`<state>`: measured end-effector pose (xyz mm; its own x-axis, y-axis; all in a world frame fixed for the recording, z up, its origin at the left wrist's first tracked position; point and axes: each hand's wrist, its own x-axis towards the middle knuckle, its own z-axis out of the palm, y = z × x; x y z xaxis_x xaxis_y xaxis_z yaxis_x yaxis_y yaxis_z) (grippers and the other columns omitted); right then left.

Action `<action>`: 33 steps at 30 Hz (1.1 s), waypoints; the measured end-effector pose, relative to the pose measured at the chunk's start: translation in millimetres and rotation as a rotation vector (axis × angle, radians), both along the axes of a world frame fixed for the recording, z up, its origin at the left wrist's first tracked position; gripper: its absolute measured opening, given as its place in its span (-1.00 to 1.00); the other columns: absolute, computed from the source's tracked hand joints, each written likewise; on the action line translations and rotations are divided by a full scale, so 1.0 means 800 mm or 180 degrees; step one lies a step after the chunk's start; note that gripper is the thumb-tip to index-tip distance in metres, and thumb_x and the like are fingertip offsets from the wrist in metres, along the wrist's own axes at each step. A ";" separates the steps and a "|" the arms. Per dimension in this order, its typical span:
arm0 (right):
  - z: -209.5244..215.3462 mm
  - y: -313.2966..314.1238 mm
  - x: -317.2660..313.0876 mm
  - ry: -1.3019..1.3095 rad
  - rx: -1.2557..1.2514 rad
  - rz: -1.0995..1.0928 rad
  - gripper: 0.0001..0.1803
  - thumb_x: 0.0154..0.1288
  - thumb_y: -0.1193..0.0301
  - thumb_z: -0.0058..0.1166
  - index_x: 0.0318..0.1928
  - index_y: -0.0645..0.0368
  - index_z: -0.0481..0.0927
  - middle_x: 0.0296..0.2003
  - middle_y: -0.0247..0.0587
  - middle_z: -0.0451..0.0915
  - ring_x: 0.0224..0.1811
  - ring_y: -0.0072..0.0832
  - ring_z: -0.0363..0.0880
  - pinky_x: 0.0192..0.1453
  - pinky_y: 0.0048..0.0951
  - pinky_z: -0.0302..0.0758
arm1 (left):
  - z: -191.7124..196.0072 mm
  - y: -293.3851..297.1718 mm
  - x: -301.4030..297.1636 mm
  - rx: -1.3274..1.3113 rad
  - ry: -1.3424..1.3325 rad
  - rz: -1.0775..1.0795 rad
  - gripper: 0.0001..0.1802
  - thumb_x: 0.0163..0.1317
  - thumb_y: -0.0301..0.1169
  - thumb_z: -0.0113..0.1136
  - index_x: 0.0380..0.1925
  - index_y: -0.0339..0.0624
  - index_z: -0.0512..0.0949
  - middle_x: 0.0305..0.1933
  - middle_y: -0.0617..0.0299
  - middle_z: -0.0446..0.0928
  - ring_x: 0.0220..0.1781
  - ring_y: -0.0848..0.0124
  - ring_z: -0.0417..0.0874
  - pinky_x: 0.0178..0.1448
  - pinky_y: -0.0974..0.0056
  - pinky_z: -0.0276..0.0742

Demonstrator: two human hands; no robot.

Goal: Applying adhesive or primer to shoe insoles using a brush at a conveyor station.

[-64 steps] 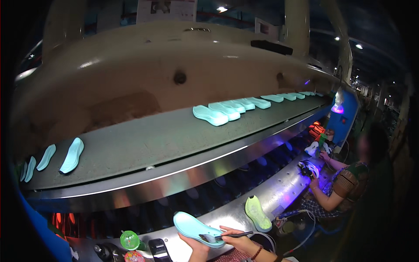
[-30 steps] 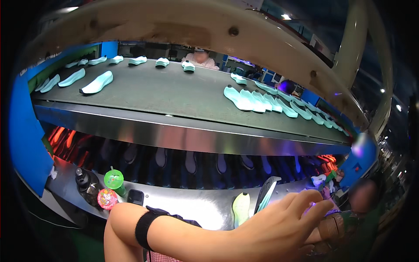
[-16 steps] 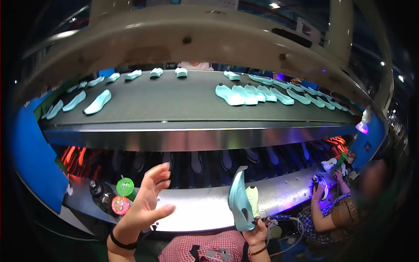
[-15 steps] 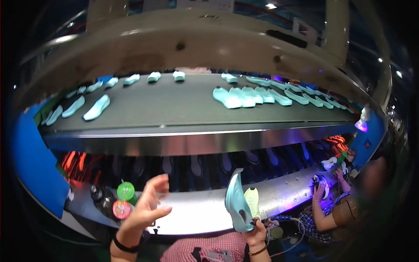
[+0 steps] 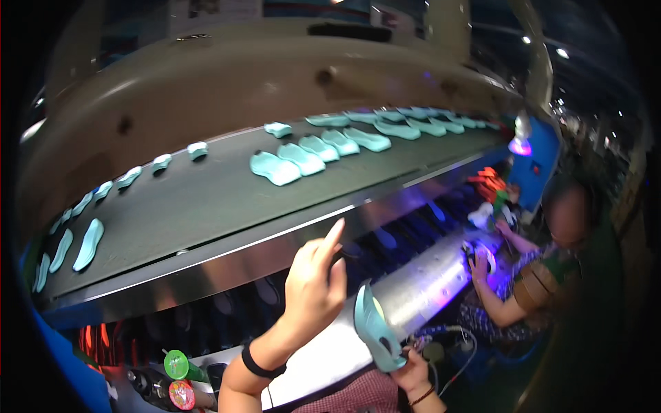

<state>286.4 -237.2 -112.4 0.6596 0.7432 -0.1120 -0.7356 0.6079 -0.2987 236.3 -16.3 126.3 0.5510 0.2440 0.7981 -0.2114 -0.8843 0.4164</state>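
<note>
A teal shoe sole [image 5: 375, 330] stands upright at its lower end in my right hand [image 5: 412, 372], whose fingers close round it near my lap. Behind its edge shows a strip of a pale yellow-green sole [image 5: 379, 309], mostly hidden. My left hand [image 5: 313, 283] is raised, index finger stretched out and thumb apart, holding nothing. It is in front of the metal edge of the upper belt, below a row of teal soles [image 5: 301, 158] lying close together on that belt.
More teal soles [image 5: 88, 244] lie on the dark upper belt [image 5: 200, 199]. Dark soles fill the lower level behind the metal ledge [image 5: 323, 351]. A green-lidded cup [image 5: 177, 365] and a dark bottle [image 5: 148, 387] stand lower left. A co-worker [image 5: 516, 289] handles a shoe at right.
My view has swung to the right and tilted. The left hand has risen toward the belt edge, its index finger now extended. The right hand still holds the teal sole.
</note>
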 end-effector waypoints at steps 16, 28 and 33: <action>-0.012 0.027 -0.011 0.0360 0.0243 0.0661 -0.85 0.15 0.44 0.01 -0.23 0.13 0.52 -0.15 -0.22 0.51 -0.09 -0.42 0.44 0.04 -0.33 0.37 | -0.498 -0.001 -0.323 -0.2646 0.2717 0.0836 -0.54 -0.02 -0.41 0.13 -0.05 -0.25 0.35 -0.12 -0.04 0.37 -0.06 0.22 0.38 0.00 0.14 0.32; -0.009 0.056 -0.014 0.0295 0.0336 0.0763 -0.83 0.14 0.44 0.01 -0.23 0.16 0.55 0.12 -0.13 0.30 0.04 -0.38 0.36 0.12 -0.28 0.30 | -0.415 -0.086 -0.273 -0.2436 0.2454 0.0251 -0.62 0.06 -0.27 0.12 -0.12 -0.20 0.44 -0.06 -0.08 0.40 0.02 0.19 0.39 0.12 0.08 0.23; -0.002 0.064 -0.015 0.0315 0.0396 0.0979 -0.82 0.13 0.48 -0.02 -0.24 0.20 0.56 0.17 -0.07 0.22 0.13 -0.31 0.28 0.21 -0.26 0.20 | -0.398 -0.129 -0.307 -0.3314 0.2472 0.0366 -0.61 0.08 -0.21 0.11 -0.13 -0.19 0.47 -0.06 -0.07 0.41 0.02 0.18 0.41 0.14 0.08 0.22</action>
<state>274.1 -185.6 -114.2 0.3930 0.9175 -0.0602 -0.9118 0.3805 -0.1542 -9.4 -119.1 -192.3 0.7149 0.6275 -0.3085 0.4473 -0.0713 0.8915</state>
